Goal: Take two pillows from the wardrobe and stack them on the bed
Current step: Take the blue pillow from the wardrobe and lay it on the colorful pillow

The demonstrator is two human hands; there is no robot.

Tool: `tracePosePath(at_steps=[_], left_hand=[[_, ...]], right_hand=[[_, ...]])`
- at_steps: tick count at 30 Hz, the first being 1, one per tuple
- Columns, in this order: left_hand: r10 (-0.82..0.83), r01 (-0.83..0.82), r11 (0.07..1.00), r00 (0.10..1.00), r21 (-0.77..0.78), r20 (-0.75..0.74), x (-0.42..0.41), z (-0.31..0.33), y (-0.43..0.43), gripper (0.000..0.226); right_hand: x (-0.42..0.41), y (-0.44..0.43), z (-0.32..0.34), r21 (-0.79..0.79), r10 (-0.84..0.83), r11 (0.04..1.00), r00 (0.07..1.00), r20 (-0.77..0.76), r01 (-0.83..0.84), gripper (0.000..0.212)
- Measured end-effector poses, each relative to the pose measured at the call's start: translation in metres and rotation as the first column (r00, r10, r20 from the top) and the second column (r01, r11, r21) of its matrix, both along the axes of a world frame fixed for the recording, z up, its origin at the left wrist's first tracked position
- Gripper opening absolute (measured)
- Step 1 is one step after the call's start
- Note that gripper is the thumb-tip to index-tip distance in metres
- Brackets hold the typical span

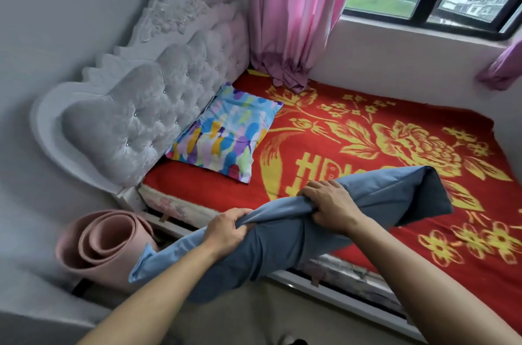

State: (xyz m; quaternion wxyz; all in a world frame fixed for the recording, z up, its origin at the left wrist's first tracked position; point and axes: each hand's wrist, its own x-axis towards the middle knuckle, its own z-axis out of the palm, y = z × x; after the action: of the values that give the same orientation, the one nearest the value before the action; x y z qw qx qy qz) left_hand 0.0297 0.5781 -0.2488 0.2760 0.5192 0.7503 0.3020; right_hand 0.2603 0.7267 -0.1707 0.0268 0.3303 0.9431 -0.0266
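- My left hand and right hand both clench the blue pillow, bunched and sagging over the bed's near edge.
- A multicoloured pillow lies flat, far left against the tufted headboard.

Blanket open; patterned pillow blocks headboard.

Both hands, left hand and right hand, are gripping a blue fabric pillow over the red-and-yellow floral bed's near edge; a multicoloured patterned pillow is lying against the headboard.
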Motion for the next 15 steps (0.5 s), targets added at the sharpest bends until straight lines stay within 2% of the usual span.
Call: tracePosePath(at_steps=[5, 10, 15], left_hand=[[0.038, -0.031, 0.998, 0.988, 0.052, -0.149, -0.029, 0.004, 0.089, 0.024], [0.051, -0.046, 0.999, 0.943, 0.024, -0.329, -0.061, 0.023, 0.165, 0.025], [0.129, -0.068, 0.987, 0.874, 0.146, -0.468, -0.086, 0.035, 0.218, 0.026]], right_hand=[[-0.021, 0.093, -0.024, -0.07, -0.033, 0.997, 0.995, -0.098, 0.027, 0.047], [-0.056, 0.174, -0.034, -0.149, -0.021, 0.989, 0.986, -0.165, -0.004, 0.045], [-0.093, 0.236, -0.036, -0.095, 0.065, 0.992, 0.981, -0.182, -0.084, 0.045]])
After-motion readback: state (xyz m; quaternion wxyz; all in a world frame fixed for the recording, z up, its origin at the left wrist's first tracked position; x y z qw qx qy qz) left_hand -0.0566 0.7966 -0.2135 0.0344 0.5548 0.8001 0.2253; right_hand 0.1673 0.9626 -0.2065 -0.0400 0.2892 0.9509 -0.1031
